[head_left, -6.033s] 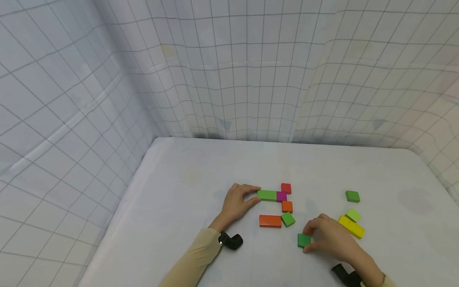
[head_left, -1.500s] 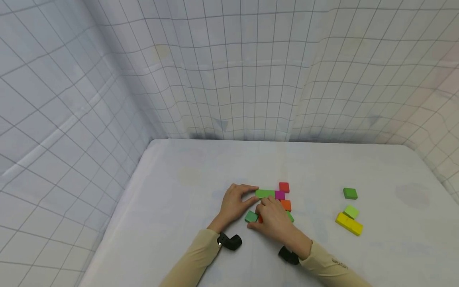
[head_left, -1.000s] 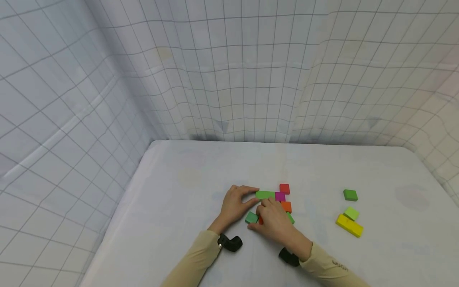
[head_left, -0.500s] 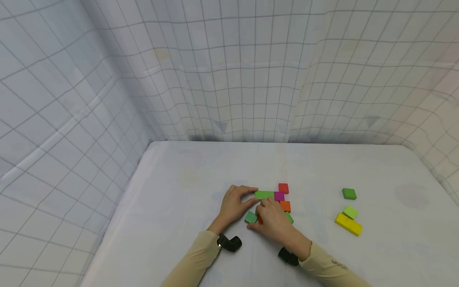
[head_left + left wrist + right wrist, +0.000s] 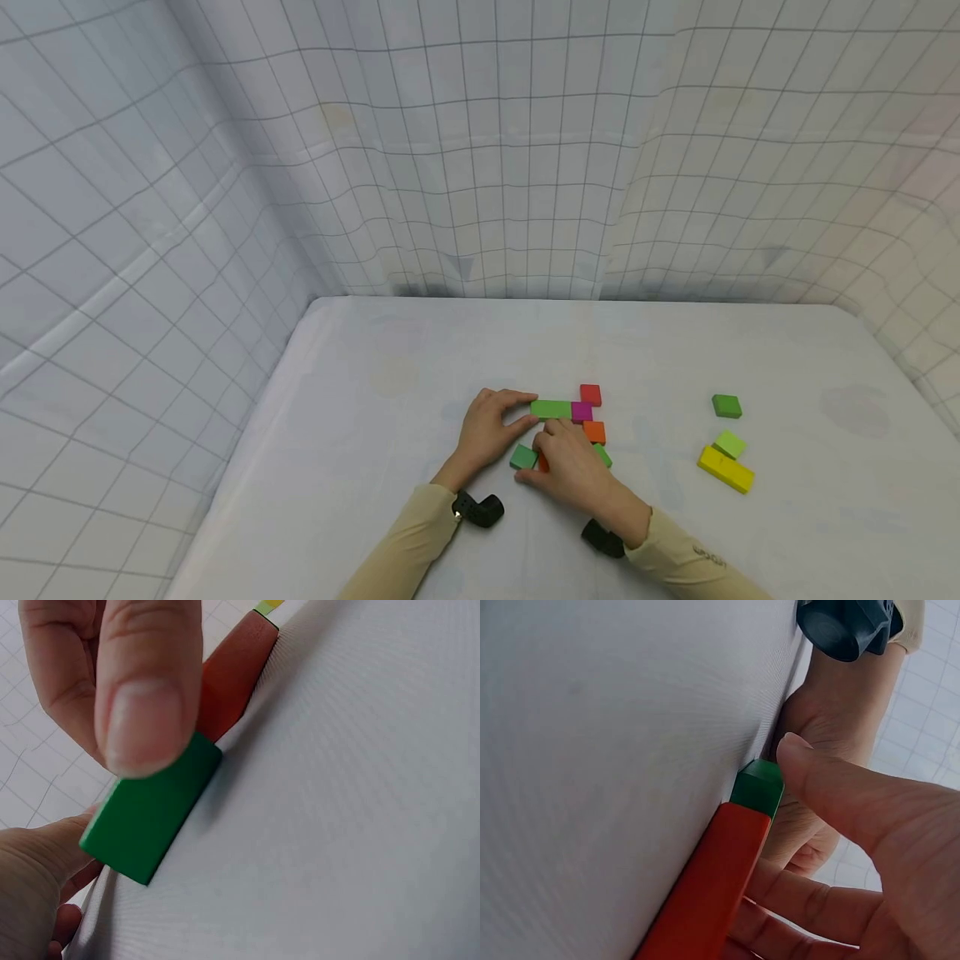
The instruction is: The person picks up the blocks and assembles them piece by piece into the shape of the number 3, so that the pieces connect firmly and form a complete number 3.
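Note:
In the head view my left hand point(image 5: 483, 429) pinches the left end of a long light green block point(image 5: 551, 409) between thumb and forefinger. A purple square block point(image 5: 581, 412) adjoins its right end. My right hand point(image 5: 573, 467) reaches over a long orange-red block point(image 5: 543, 463), mostly covering it, with thumb and forefinger at a dark green square block point(image 5: 523, 457). That green block sits slightly turned against the orange-red block's left end. In the right wrist view the thumb tip is right at the green block point(image 5: 759, 787), with other fingers behind the orange-red block point(image 5: 712, 877).
A red square block point(image 5: 590, 395), an orange one point(image 5: 594, 432) and a partly hidden green one point(image 5: 602, 455) stand around the purple block. Farther right on the white table point(image 5: 420, 350) lie a green block point(image 5: 727, 406), a lime block point(image 5: 730, 443) and a long yellow block point(image 5: 725, 469).
Since six seconds ago, my right hand has carried the dark green block leftward to the orange-red block's left end. Over the last second and a half, both hands have stayed in place.

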The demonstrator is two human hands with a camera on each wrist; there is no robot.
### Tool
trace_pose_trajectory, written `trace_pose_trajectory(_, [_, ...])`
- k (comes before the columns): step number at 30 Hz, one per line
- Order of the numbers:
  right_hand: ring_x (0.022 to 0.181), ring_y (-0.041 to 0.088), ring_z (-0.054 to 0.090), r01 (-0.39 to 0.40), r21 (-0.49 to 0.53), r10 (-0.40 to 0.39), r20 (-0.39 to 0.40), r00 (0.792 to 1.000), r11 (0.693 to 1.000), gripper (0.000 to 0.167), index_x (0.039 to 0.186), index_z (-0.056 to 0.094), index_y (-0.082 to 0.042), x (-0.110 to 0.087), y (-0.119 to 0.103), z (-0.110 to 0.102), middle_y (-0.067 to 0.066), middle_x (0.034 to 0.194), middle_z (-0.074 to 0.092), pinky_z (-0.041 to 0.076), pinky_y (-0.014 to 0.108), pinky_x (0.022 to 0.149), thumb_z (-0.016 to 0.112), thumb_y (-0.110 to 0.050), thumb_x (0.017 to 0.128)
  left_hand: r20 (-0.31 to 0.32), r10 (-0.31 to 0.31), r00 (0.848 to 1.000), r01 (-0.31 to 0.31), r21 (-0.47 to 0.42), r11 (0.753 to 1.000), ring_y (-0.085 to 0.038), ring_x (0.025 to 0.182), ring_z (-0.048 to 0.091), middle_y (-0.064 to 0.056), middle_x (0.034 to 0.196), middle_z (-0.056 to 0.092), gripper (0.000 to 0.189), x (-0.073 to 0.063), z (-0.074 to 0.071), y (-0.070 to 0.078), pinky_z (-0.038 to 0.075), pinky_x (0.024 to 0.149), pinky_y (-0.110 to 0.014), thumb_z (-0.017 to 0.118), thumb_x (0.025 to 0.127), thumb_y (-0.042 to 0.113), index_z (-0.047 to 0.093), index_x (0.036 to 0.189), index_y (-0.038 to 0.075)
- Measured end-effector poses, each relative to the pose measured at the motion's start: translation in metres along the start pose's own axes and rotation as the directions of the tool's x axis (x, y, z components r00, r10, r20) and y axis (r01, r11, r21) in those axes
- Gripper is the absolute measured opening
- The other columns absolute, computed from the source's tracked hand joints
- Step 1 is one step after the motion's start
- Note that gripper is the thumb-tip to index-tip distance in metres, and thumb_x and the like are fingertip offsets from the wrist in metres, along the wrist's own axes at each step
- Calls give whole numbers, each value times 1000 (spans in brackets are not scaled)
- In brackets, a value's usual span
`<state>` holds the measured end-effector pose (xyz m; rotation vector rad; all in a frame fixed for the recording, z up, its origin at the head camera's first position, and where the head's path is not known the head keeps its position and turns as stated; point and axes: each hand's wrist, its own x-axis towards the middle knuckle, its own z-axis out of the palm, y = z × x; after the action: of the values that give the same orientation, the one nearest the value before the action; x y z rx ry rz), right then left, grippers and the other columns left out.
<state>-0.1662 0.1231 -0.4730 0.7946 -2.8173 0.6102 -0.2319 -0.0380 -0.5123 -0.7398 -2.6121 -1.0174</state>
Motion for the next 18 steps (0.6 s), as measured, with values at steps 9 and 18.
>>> trace_pose_trajectory(9, [82, 19, 54, -55, 48, 54, 28, 998, 997, 39, 90, 71, -2, -2, 10, -26, 3, 87, 61, 46, 35, 73, 82, -36, 73, -2, -1, 1000, 1, -5, 1000, -13, 85, 50, 6, 112, 67, 34, 0, 2, -2, 40, 74, -30, 72, 84, 34, 70, 115, 19])
trace_pose_trajectory(18, [87, 28, 57, -261, 45, 260, 39, 965, 964, 27, 99, 71, -1, -18, 84, -96, 8, 92, 64, 48, 44, 74, 71, -25, 86, 20, -11, 1000, 11, -8, 1000, -12, 85, 48, 7, 113, 66, 35, 0, 1, -3, 38, 73, -28, 71, 85, 33, 69, 117, 20])
